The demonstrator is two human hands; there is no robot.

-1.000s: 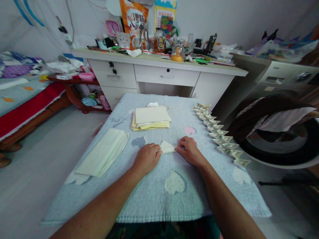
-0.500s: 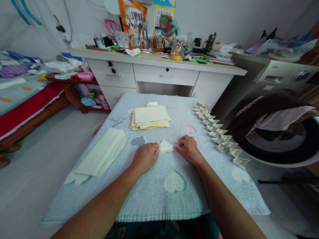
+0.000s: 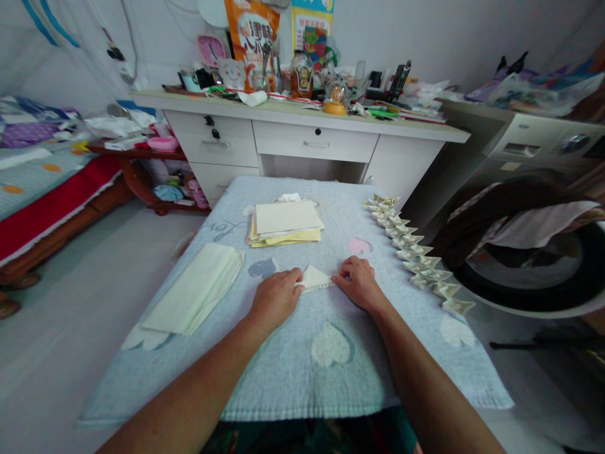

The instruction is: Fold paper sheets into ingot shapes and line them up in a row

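Head view, as I look on: the left hand (image 3: 278,295) and right hand (image 3: 358,282) pinch opposite ends of a folded paper (image 3: 316,277) on the cloth (image 3: 283,391), seemingly half-shaped. Pointed paper pieces (image 3: 414,253) rowed rightward look finished; the paper stack (image 3: 286,217) and pale sheets (image 3: 193,289) seem left to do.

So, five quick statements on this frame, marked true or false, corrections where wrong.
1. The left hand and right hand both touch one small folded paper. True.
2. A paper stack lies beyond the hands. True.
3. The right hand rests on that stack. False: it is at the folded paper.
4. Pointed paper pieces line the cloth's right side. True.
5. Those pieces are bright red. False: they are mostly whitish.
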